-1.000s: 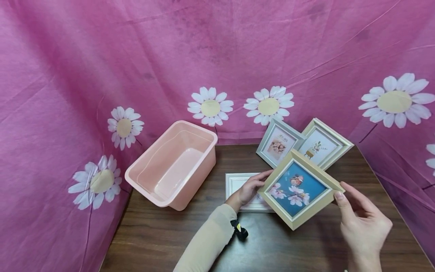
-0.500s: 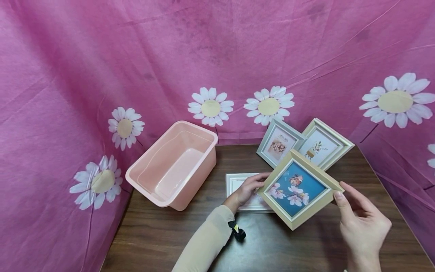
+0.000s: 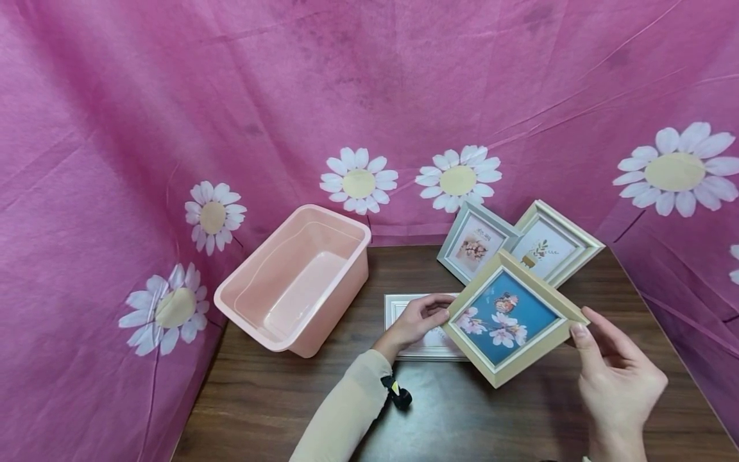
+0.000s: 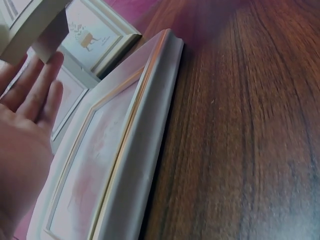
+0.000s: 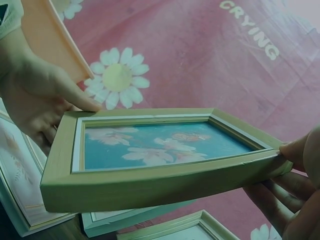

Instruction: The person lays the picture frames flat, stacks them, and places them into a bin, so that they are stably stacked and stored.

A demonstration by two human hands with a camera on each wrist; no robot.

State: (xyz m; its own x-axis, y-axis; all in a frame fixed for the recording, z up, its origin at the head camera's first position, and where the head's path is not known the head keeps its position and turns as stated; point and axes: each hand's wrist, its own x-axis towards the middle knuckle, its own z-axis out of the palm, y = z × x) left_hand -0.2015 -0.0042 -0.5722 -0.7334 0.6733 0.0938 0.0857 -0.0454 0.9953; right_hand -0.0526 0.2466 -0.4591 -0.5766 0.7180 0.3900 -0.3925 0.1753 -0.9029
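A tan picture frame (image 3: 539, 356) with a blue flower-and-butterfly picture is held up above the table, its corners pointing left and right. My left hand (image 3: 417, 324) holds its left corner, thumb on the front and fingers reaching beneath. At the right corner my right hand (image 3: 620, 378) pinches it between thumb and fingers. In the right wrist view both hands grip opposite ends of the tan frame (image 5: 150, 185). Below my left hand a white picture frame (image 3: 395, 311) lies on the table, partly hidden; the left wrist view shows this white frame (image 4: 135, 165) close up.
A pink plastic basin (image 3: 340, 308) stands on the left of the wooden table (image 3: 277, 410). Behind the held frame, a grey-blue picture frame (image 3: 453, 260) overlaps a cream picture frame (image 3: 577, 256). A pink flowered cloth (image 3: 277, 115) hangs around the back and sides.
Both hands keep their hold on the tan frame, which has tilted slightly. My left forearm has shifted a little to the left. The basin and other frames stay put.
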